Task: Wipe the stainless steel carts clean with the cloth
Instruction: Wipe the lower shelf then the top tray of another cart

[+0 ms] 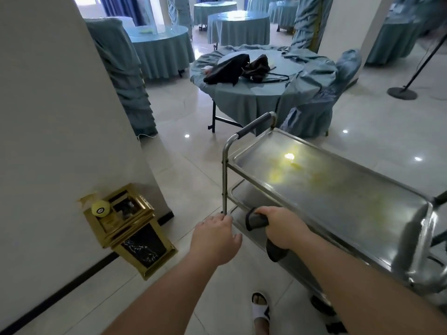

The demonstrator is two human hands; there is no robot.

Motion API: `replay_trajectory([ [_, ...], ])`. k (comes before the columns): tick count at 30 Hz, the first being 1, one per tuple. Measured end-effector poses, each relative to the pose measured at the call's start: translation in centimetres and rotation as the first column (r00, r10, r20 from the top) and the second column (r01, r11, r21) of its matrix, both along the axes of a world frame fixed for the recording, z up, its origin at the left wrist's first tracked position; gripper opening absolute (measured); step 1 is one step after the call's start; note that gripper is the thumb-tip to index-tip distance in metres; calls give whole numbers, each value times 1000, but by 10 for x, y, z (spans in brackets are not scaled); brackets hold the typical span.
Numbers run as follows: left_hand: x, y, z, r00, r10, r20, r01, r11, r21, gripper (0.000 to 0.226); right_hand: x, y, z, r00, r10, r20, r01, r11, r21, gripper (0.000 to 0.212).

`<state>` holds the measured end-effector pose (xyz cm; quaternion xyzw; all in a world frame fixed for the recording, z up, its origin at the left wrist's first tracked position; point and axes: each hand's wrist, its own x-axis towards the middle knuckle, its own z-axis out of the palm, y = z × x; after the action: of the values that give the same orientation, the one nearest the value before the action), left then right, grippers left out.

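Right there by the pillar, the three-tier stainless steel cart (333,197) stands on the pale tiled floor (183,180), its top tray streaked with yellowish smears under a bright light glare. The right hand (283,228) is clenched around a dark grey cloth (256,221), which bunches out ahead of the knuckles and hangs down again below the wrist. That hand and cloth sit low at the cart's near edge, beneath the top tray, at the level of the lower shelves. The left hand (215,238) reaches for the cart's upright corner post; fingertips are touching the tube just beside the cloth, though whether they actually grip it I cannot tell. A sandalled foot (260,308) shows below the arms. To the left, a gold-trimmed waste bin (130,228) stands against the white wall, well apart from the cart. Beyond the handle, a round table draped in teal cloth (242,93) carries black bags (239,66).
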<state>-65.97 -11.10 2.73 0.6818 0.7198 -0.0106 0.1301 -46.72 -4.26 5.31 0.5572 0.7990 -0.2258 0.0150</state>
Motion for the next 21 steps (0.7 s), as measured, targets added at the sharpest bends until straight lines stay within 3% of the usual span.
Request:
replay_trajectory([
  [12,-3,199,7,998,54,-11,-55,996,-67,58,-1,212,-13,995,-72,-76,65,993,-99,47],
  [21,-59,339,-14,996,-91,12,92,992,-83,53,-46,320,-33,980,-177,-95,162,977,-140,49],
])
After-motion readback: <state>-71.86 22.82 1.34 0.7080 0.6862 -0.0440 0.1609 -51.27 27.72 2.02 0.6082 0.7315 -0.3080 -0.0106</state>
